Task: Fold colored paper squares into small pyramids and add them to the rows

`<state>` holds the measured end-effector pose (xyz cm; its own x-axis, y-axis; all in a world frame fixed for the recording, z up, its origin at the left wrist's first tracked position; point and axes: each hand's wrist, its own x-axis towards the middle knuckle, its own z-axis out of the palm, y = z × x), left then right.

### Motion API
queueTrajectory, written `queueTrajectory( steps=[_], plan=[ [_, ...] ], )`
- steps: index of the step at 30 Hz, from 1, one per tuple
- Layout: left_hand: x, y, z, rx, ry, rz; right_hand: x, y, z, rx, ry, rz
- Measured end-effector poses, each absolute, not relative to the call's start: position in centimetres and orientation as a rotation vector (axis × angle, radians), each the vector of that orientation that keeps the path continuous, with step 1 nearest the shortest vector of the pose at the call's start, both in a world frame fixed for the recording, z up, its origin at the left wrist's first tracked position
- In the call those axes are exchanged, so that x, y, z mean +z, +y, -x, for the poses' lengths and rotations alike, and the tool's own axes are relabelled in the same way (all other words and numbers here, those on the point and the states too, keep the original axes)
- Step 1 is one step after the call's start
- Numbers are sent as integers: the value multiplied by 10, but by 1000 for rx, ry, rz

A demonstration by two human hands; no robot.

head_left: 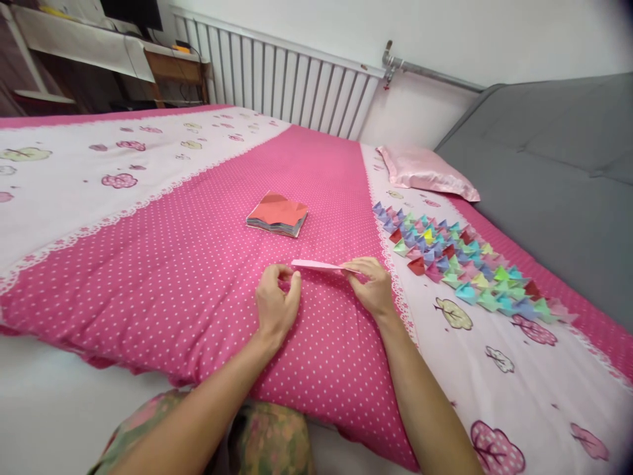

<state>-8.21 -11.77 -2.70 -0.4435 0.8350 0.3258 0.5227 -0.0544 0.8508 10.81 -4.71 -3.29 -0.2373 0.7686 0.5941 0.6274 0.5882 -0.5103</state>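
A folded strip of pink paper [316, 265] is held above the bed, seen nearly edge-on. My right hand [370, 285] pinches its right end between thumb and fingers. Just below the strip's left end is my left hand [277, 300], its fingers curled and the thumb apart from them, with nothing visible between. Beyond both hands lies a stack of square paper sheets [277, 212], a red one on top. To the right, many small folded paper pieces [452, 257] in several colours stand in rows on the bedspread.
The pink and white bedspread [198, 257] spreads under everything. A pink pillow [425, 173] rests by the grey headboard [548, 138] at right. Behind the bed are a white radiator [281, 76] and, at far left, a desk [173, 64] with a monitor [133, 13].
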Motion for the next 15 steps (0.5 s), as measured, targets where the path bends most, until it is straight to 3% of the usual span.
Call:
queueTrajectory(
  steps=[7,11,15],
  plan=[
    [-25,-106,79,1208,1226,-1058,-25,-66,-97,-91,-2077,1032],
    [-23,-96,82,1175,900,-782,-23,-73,-90,-70,-2292,904],
    [-21,-95,85,1186,878,-655,-26,-74,-86,27,-2411,877]
  ],
)
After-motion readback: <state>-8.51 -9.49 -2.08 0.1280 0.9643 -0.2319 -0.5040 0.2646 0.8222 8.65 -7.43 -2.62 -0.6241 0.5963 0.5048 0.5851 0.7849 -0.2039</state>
